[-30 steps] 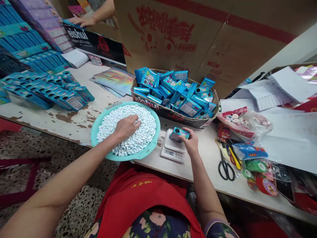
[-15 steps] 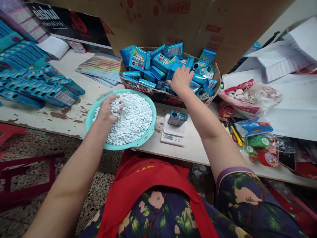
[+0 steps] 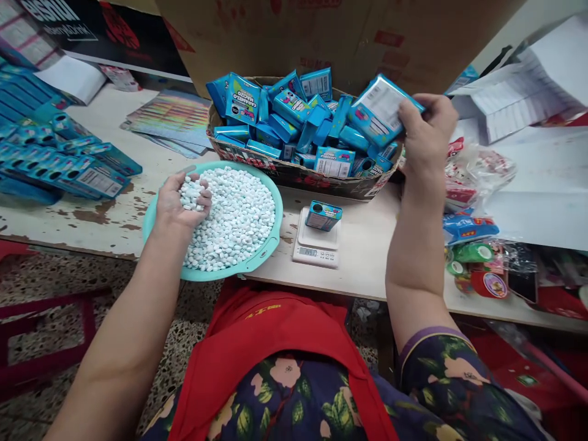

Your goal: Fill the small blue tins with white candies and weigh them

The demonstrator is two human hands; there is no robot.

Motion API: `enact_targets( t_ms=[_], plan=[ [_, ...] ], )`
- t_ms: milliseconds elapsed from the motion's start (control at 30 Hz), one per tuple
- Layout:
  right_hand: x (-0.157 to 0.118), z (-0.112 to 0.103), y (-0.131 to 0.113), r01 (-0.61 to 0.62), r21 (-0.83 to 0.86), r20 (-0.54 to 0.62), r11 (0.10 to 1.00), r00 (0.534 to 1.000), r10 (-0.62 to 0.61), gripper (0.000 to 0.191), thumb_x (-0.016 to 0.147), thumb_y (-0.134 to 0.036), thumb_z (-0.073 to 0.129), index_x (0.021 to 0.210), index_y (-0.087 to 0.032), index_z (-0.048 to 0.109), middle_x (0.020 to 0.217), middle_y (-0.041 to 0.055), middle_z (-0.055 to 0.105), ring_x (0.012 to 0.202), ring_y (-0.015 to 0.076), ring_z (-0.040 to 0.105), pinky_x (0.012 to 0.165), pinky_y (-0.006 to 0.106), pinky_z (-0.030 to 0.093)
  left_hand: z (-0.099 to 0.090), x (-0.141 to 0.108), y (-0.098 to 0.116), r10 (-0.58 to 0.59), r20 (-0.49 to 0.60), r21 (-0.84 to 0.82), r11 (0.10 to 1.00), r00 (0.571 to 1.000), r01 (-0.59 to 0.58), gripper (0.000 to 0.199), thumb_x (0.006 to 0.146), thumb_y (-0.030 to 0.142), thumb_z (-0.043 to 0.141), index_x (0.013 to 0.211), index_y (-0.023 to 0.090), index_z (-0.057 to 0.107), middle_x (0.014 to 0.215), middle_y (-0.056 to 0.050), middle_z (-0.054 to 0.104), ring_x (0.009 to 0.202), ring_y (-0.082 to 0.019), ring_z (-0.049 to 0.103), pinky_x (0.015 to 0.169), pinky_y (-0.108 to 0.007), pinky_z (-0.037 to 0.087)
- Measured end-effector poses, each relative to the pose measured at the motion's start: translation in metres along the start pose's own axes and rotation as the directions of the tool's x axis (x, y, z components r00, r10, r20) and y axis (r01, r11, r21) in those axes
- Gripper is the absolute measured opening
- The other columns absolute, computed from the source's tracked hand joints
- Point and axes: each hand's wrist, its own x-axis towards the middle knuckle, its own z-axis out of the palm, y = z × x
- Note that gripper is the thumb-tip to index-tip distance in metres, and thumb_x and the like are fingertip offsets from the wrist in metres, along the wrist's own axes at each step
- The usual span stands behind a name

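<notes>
My left hand is cupped around a heap of small white candies at the left side of a turquoise basin, which is full of white candies. My right hand grips a blue candy box by its right end, above the right side of an open carton. Many blue packets fill that carton. In front of it, a small blue box stands upright on a white digital scale with a lit display.
Rows of blue boxes stand at the left, beside shiny printed sheets. At the right lie a clear plastic bag, a blue packet, green tape rolls and papers. A large cardboard panel rises behind the carton.
My right hand has moved right from among the packets and now holds a blue box up at the carton's right side. My left hand has turned palm up with the candies.
</notes>
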Motion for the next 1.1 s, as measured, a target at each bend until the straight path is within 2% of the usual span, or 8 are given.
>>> enact_targets(
  t_ms=[67, 167, 333, 467, 667, 800, 967, 1100],
  plan=[
    [-0.045, -0.035, 0.012, 0.000, -0.054, -0.098, 0.999, 0.995, -0.005, 0.041, 0.085, -0.040, 0.058, 0.115, -0.012, 0.061, 0.112, 0.0133, 0.065, 0.099, 0.0183, 0.062, 0.082, 0.033, 0.047, 0.002, -0.003, -0.001, 0.004, -0.014, 0.003, 1.000, 1.000, -0.004, 0.014, 0.084, 0.027, 0.047, 0.074, 0.018, 0.052, 0.060, -0.003, 0.051, 0.048, -0.007, 0.038, 0.035, -0.014, 0.026],
    [-0.120, -0.066, 0.034, -0.053, -0.102, 0.118, 0.993, 0.991, 0.064, 0.040, 0.074, -0.042, 0.071, 0.107, -0.021, 0.068, 0.101, 0.0078, 0.070, 0.087, 0.0209, 0.065, 0.076, 0.036, 0.050, 0.006, -0.005, -0.003, 0.007, -0.047, -0.007, 1.000, 0.999, -0.008, 0.018, 0.085, 0.030, 0.045, 0.071, 0.018, 0.049, 0.059, -0.002, 0.049, 0.047, -0.007, 0.034, 0.035, -0.014, 0.025],
    [-0.206, -0.054, 0.072, -0.117, -0.214, 0.387, 0.970, 0.901, 0.194, 0.050, 0.065, -0.057, 0.071, 0.098, -0.020, 0.066, 0.093, 0.0094, 0.069, 0.083, 0.0266, 0.064, 0.076, 0.043, 0.050, 0.009, -0.006, -0.002, 0.033, -0.091, -0.040, 0.999, 0.995, -0.037, 0.026, 0.088, 0.033, 0.045, 0.067, 0.019, 0.041, 0.051, 0.001, 0.042, 0.045, -0.007, 0.030, 0.035, -0.014, 0.025],
    [-0.242, -0.044, 0.086, -0.174, -0.275, 0.285, 0.946, 0.925, 0.253, 0.063, 0.063, -0.065, 0.071, 0.106, -0.020, 0.060, 0.104, 0.0124, 0.065, 0.087, 0.0282, 0.063, 0.073, 0.042, 0.049, 0.005, -0.004, 0.002, 0.015, -0.062, -0.091, 0.996, 0.998, -0.021, 0.020, 0.087, 0.028, 0.045, 0.070, 0.019, 0.043, 0.054, 0.000, 0.049, 0.045, -0.006, 0.038, 0.034, -0.012, 0.027],
    [-0.280, -0.047, 0.082, -0.447, -0.102, 0.093, 0.889, 0.885, 0.456, 0.052, 0.060, -0.060, 0.075, 0.095, -0.024, 0.059, 0.083, 0.0031, 0.065, 0.073, 0.0234, 0.061, 0.070, 0.039, 0.051, 0.002, -0.006, -0.002, -0.024, -0.008, -0.063, 0.998, 1.000, 0.023, 0.016, 0.084, 0.024, 0.047, 0.069, 0.018, 0.049, 0.055, 0.000, 0.055, 0.041, -0.005, 0.040, 0.032, -0.012, 0.031],
    [-0.288, -0.046, 0.075, -0.592, 0.158, -0.109, 0.790, 0.785, 0.610, 0.055, 0.050, -0.051, 0.084, 0.091, -0.023, 0.059, 0.077, -0.0003, 0.062, 0.067, 0.0198, 0.059, 0.066, 0.037, 0.051, 0.001, -0.010, -0.003, -0.038, 0.002, -0.017, 0.999, 0.999, 0.038, 0.016, 0.083, 0.022, 0.045, 0.068, 0.019, 0.045, 0.052, 0.001, 0.052, 0.039, -0.005, 0.039, 0.032, -0.012, 0.033],
    [-0.275, -0.054, 0.069, -0.493, 0.397, -0.237, 0.774, 0.760, 0.605, 0.054, 0.045, -0.034, 0.086, 0.092, -0.025, 0.061, 0.084, -0.0005, 0.060, 0.068, 0.0184, 0.059, 0.068, 0.037, 0.050, -0.003, -0.012, 0.003, -0.006, -0.006, -0.021, 1.000, 1.000, 0.005, 0.016, 0.085, 0.027, 0.043, 0.070, 0.020, 0.042, 0.055, 0.001, 0.053, 0.042, -0.006, 0.042, 0.033, -0.013, 0.038],
    [-0.247, -0.054, 0.048, -0.394, 0.499, -0.156, 0.772, 0.835, 0.527, 0.043, 0.053, -0.040, 0.079, 0.090, -0.026, 0.061, 0.083, 0.0019, 0.059, 0.067, 0.0212, 0.059, 0.067, 0.041, 0.050, -0.002, -0.010, 0.001, 0.009, -0.061, -0.071, 0.997, 0.998, -0.013, 0.016, 0.083, 0.029, 0.047, 0.071, 0.019, 0.044, 0.061, -0.002, 0.056, 0.043, -0.005, 0.045, 0.032, -0.012, 0.038]
  ],
)
